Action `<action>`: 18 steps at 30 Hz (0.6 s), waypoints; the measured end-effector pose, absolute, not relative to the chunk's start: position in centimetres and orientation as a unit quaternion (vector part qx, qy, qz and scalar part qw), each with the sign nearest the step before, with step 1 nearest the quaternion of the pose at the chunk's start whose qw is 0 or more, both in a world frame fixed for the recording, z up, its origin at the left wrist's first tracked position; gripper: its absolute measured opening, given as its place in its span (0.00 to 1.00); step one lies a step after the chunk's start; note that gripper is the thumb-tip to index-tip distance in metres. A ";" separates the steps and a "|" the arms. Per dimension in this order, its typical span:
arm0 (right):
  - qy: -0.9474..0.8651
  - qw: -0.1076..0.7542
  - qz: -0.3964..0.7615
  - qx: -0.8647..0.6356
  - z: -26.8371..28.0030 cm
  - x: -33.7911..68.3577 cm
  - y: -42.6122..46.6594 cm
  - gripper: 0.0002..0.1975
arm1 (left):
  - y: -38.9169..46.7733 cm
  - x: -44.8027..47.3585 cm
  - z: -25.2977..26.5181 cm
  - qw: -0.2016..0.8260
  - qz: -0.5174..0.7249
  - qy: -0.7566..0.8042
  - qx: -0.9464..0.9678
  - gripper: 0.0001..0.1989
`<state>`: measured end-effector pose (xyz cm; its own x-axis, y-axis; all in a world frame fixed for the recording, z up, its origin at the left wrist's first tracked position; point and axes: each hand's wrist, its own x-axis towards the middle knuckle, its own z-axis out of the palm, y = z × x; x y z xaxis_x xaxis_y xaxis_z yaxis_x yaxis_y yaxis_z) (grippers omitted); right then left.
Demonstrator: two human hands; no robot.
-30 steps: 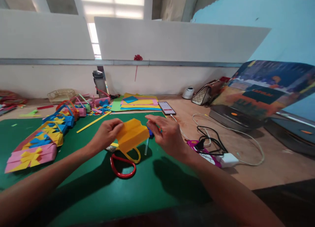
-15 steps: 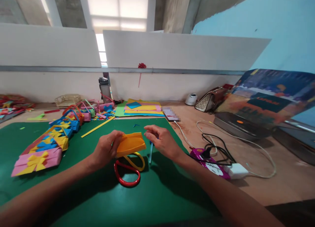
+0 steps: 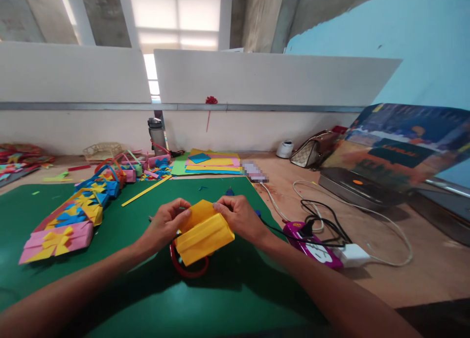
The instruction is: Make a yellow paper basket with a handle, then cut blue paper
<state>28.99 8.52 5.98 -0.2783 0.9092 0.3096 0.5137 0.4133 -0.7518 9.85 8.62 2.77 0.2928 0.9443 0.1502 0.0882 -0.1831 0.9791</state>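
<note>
My left hand [image 3: 167, 225] pinches the left side of a folded piece of yellow paper [image 3: 205, 237]. The right side of that paper is between the thumb and fingers of my right hand [image 3: 240, 218]. It is creased into panels, its front one tilted toward me, above the green mat [image 3: 253, 284]. Below it lie scissors, of which a red handle [image 3: 191, 274] shows; the rest is covered by the paper. Behind my right hand sits a mostly hidden dark blue tool [image 3: 229, 191], its kind unclear.
To the left stand small paper baskets with bows [image 3: 57, 242]. A yellow paper strip [image 3: 147, 190] and stacked coloured sheets [image 3: 215, 163] lie farther back. At right are a purple power strip [image 3: 312, 245] with cables, a phone [image 3: 254, 171], and a bag [image 3: 312, 149].
My right hand has let go of the blue tool with the translucent stick and taken hold of the yellow paper. The paper has turned and spread wider, covering the yellow scissor handle.
</note>
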 end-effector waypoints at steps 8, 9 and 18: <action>-0.800 0.338 0.235 -0.436 5.6 28.3 7.5 0.12 | 8.7 10.5 2.4 0.557 0.358 0.396 0.636 0.18; -0.800 0.341 0.236 -0.433 5.6 28.3 7.5 0.13 | 8.7 10.5 2.4 0.562 0.355 0.397 0.633 0.19; -0.781 0.397 0.235 -0.421 5.5 28.4 7.7 0.06 | 8.2 10.5 3.5 0.558 0.360 0.414 0.623 0.17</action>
